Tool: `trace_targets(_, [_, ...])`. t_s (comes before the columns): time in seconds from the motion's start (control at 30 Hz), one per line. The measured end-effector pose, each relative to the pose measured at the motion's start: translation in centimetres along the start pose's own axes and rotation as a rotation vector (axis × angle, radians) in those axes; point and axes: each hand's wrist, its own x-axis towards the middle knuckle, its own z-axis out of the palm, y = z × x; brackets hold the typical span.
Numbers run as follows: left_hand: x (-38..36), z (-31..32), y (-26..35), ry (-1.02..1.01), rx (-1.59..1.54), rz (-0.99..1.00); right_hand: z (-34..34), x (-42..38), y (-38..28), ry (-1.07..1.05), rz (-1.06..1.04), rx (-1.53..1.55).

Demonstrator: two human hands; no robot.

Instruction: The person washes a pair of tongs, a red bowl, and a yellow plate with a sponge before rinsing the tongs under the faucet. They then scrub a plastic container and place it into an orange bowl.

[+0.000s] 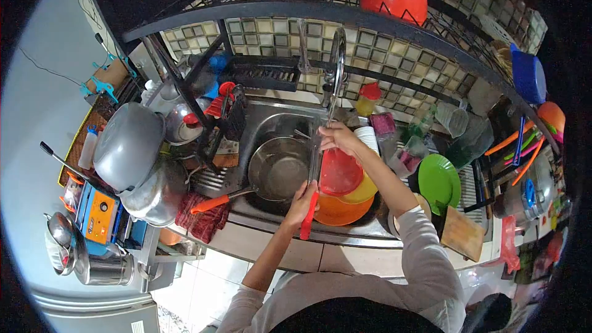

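A long knife with a red handle (pixel 309 216) and a grey blade (pixel 315 163) points away from me over the sink's divider. My left hand (pixel 301 203) is closed around it where handle meets blade. Up near the tip, my right hand (pixel 338 138) has its fingers bent against the blade, beneath the chrome faucet (pixel 339 55). In the left basin sits a metal pan (pixel 280 166) with an orange handle (pixel 209 204). Beside the knife, the right basin holds a red bowl (pixel 341 172), a yellow dish (pixel 362 192) and an orange plate (pixel 345 214).
A green plate (pixel 439 182) and a wooden board (pixel 462 234) stand right of the sink. Large metal pots (pixel 129 147) and a dark red cloth (pixel 202 217) are on the left. A black rack (pixel 394 20) spans above the faucet, carrying a red bowl.
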Motion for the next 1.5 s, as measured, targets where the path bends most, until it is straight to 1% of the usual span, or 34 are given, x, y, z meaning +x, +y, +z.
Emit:
trace_targets(0.07, [0.1, 0.4, 0.1, -0.003, 0.018, 0.021, -0.9, 0.8, 0.8, 0.058, -0.004, -0.092])
trace_targets(0.13, [0.0, 0.7, 0.3, 0.000, 0.034, 0.049, -1.7, 1.3, 1.7, 0.071, 0.014, -0.076])
trace_targets(0.2, [0.0, 0.8, 0.5, 0.022, 0.066, 0.078, -1.3, 1.2, 1.1, 0.083, 0.029, -0.062])
trace_targets(0.23, [0.0, 0.6, 0.4, 0.023, 0.065, 0.078, -1.4, 0.9, 0.8, 0.058, 0.057, -0.064])
trace_targets(0.3, [0.1, 0.0, 0.0, 0.031, 0.010, 0.010, -1.0, 0.4, 0.6, 0.033, 0.089, -0.064])
trace_targets(0.33, [0.1, -0.3, -0.1, 0.031, 0.009, 0.008, -0.6, 0.2, 0.7, -0.035, 0.051, -0.077])
trace_targets(0.37, [0.1, -0.5, -0.2, -0.011, -0.025, -0.011, -0.4, -0.1, 0.6, -0.101, 0.014, -0.089])
trace_targets(0.4, [0.1, -0.6, -0.3, -0.054, -0.058, -0.030, -0.6, -0.5, 0.2, -0.096, 0.016, -0.088])
trace_targets(0.43, [0.1, -0.5, -0.4, -0.057, -0.058, -0.032, -0.9, -0.6, -0.4, -0.178, -0.015, -0.123])
trace_targets(0.47, [0.0, -0.3, -0.1, -0.050, -0.022, -0.004, -1.0, -0.6, -0.8, -0.263, -0.046, -0.158])
trace_targets(0.5, [-0.2, -0.2, 0.3, -0.042, 0.014, 0.025, -1.1, -0.5, -0.8, -0.266, -0.047, -0.156])
trace_targets(0.57, [-0.6, 0.2, 0.9, -0.016, 0.021, 0.004, -1.2, -0.4, -0.9, -0.062, 0.080, -0.085])
trace_targets(0.63, [-0.7, 0.6, 1.1, 0.006, 0.029, -0.018, -1.7, -0.1, -0.6, -0.018, 0.096, -0.101])
trace_targets(0.67, [-0.7, 0.7, 1.1, -0.006, 0.058, 0.025, -1.8, 0.1, -0.3, 0.023, 0.114, -0.114])
trace_targets(0.7, [-0.7, 0.7, 1.1, -0.017, 0.087, 0.068, -1.9, 0.5, 0.0, 0.021, 0.113, -0.113])
trace_targets(0.77, [-0.4, 0.2, 1.0, -0.046, 0.055, 0.032, -1.8, 0.7, 0.3, 0.097, 0.092, -0.097])
trace_targets(0.8, [-0.3, -0.1, 0.8, -0.078, 0.023, -0.005, -1.6, 0.5, 0.3, 0.100, 0.093, -0.095])
trace_targets(0.9, [0.0, -0.6, 0.9, -0.071, 0.025, -0.008, 0.0, -0.4, -0.2, 0.078, 0.050, -0.063])
trace_targets(0.97, [0.4, -0.5, 1.4, -0.057, -0.004, -0.011, 0.8, -1.6, -0.6, -0.209, -0.013, -0.077])
trace_targets(1.0, [0.7, -0.4, 1.8, -0.044, -0.033, -0.011, 1.1, -1.9, -0.4, -0.210, -0.012, -0.078])
trace_targets(1.03, [1.5, -0.6, 1.6, -0.049, -0.032, 0.031, 1.4, -2.1, -0.2, -0.241, 0.028, -0.108])
trace_targets(1.07, [2.1, -0.5, 1.8, -0.051, -0.033, 0.032, 1.5, -2.2, -0.2, -0.270, 0.068, -0.137])
trace_targets(1.1, [2.7, -0.5, 2.0, -0.048, -0.012, 0.017, 1.4, -1.9, -0.2, -0.207, 0.038, -0.162])
trace_targets(1.13, [3.2, -0.5, 2.0, -0.043, 0.009, 0.000, 0.8, -1.2, 0.1, -0.207, 0.040, -0.162])
trace_targets(1.17, [3.6, -0.4, 2.2, -0.041, 0.009, 0.002, 0.4, -0.7, 0.0, -0.126, 0.043, -0.118])
trace_targets(1.2, [4.1, -0.2, 2.4, -0.063, 0.053, 0.014, 0.1, -0.3, 0.0, -0.045, 0.045, -0.075])
trace_targets(1.23, [4.5, 0.0, 2.5, -0.088, 0.097, 0.027, -0.1, -0.2, 0.3, 0.056, -0.004, -0.038])
trace_targets(1.27, [5.0, 0.3, 2.5, -0.093, 0.097, 0.032, -0.1, -0.3, 0.1, 0.058, -0.009, -0.041])
trace_targets(1.33, [5.7, 0.5, 2.4, -0.127, 0.121, 0.100, -0.1, -0.5, -0.3, 0.185, 0.002, 0.024])
trace_targets(1.37, [5.7, 0.7, 2.5, -0.129, 0.122, 0.101, -0.4, -0.7, -0.5, 0.186, 0.000, 0.025])
trace_targets(1.43, [5.8, 0.8, 2.8, -0.120, 0.118, 0.013, -0.8, -1.0, -0.6, 0.043, -0.018, 0.115])
trace_targets(1.47, [6.0, 0.8, 2.9, -0.120, 0.118, 0.011, -0.6, -1.6, -0.9, 0.044, -0.015, 0.116])
trace_targets(1.5, [6.2, 0.9, 3.1, -0.095, 0.077, 0.004, -0.1, -2.6, -1.3, -0.029, -0.020, 0.029])
